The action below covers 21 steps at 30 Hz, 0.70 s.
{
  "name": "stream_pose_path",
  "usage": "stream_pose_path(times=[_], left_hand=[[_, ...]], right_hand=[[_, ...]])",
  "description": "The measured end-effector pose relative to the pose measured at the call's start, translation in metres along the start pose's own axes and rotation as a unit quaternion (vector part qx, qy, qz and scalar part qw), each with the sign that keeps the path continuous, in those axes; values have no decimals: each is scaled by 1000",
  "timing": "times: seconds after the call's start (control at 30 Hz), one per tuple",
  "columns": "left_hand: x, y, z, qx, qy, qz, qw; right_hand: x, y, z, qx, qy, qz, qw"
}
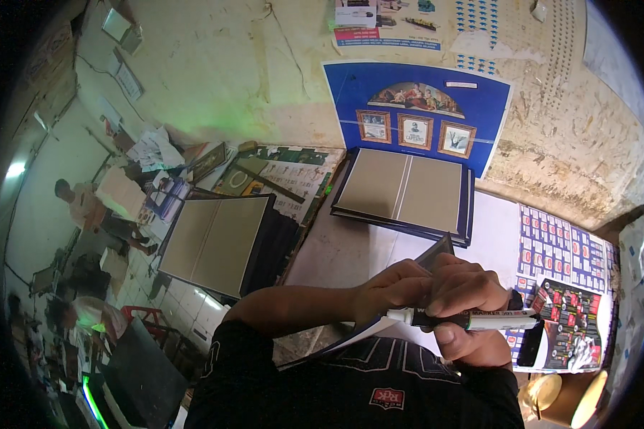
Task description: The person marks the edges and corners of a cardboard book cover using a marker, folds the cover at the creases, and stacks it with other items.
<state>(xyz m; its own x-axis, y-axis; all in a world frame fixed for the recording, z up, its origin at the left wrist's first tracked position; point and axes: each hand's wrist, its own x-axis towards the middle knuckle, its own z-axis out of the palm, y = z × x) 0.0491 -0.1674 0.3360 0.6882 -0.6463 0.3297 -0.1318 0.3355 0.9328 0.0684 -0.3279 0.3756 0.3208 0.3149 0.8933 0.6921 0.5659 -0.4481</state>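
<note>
My right hand (pixel 469 289) is closed around a marker (pixel 494 319) with a white and black barrel, lying sideways across the fingers. The marker's white end points left. Close against it on the left is my left hand (pixel 393 287), its fingers curled; what they hold, if anything, is hidden. Beneath both hands a thin dark-edged panel (pixel 442 249) runs on a slant toward my body, seen nearly edge-on. Beyond them, a stack of dark-bordered folders with beige double panels (pixel 429 187) lies on the white table (pixel 350 252).
Another stack of beige-panelled folders (pixel 218 239) stands at the left. A blue poster (pixel 343 93) leans on the back wall. Printed sheets (pixel 551 247) and a black leaflet (pixel 576 322) lie at the right, above round yellowish containers (pixel 544 392). Two people (pixel 86 207) are at the far left.
</note>
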Motion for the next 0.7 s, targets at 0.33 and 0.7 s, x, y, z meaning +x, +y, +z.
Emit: stream_pose_path(times=[0.33, 0.7], left_hand=[[3, 18, 9, -26, 3, -7, 1000], [6, 23, 16, -15, 4, -2, 1000]], right_hand=[[-16, -24, 24, -179, 103, -175, 963], [-9, -22, 19, -138, 58, -111, 982]])
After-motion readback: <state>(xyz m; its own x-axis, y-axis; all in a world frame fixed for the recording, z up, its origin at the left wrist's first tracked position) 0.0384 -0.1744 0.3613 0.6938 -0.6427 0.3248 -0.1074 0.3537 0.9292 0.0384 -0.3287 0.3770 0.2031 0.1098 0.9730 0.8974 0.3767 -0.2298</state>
